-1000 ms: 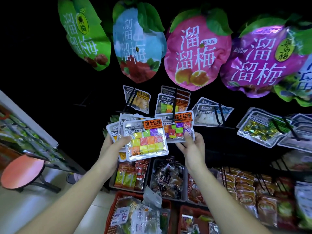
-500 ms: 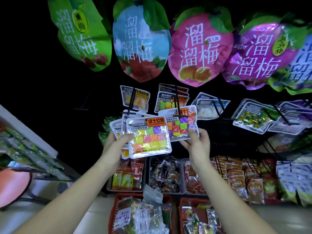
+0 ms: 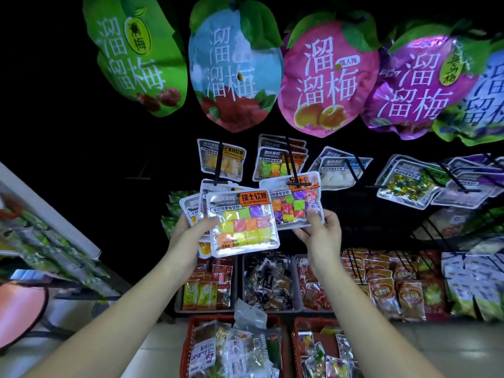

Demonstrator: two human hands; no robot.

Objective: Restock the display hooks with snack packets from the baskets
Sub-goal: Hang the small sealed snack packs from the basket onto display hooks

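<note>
Head view at the display rack. The task's things are flat silver candy packets with a clear window showing rows of wrapped cubes in yellow, green, orange, pink and purple, and an orange label at the top right.

The left hand (image 3: pixel 188 233) grips a fanned stack of packets (image 3: pixel 242 222) by its left edge. The thumb lies across the front packet and the fingers are curled behind. The stack is held in mid-air in front of the rack, above the grey trays (image 3: pixel 240 309) of snacks.

The right hand (image 3: pixel 320 236) pinches a single packet (image 3: pixel 293 200) at its lower right corner, thumb on the front, the other fingers behind. This packet is raised just right of the stack, its left edge tucked behind the stack's front packet. Its top edge meets the tip of a black hook (image 3: pixel 291 159), which already carries matching packets. Whether the hook has passed through the packet's hole cannot be told.

Two red baskets, left (image 3: pixel 186 347) and right (image 3: pixel 296 339), sit on the floor below, both holding loose packets. Large plum bags (image 3: pixel 327 77) hang overhead.

Compared with one second ago, the right hand has shifted from under the middle of the single packet's lower edge to its right corner, and the packet remains at the hook's tip. The left hand's grip is unchanged. The view has swung right, so the orange stool (image 3: pixel 19 312) now shows only at the left edge.
</note>
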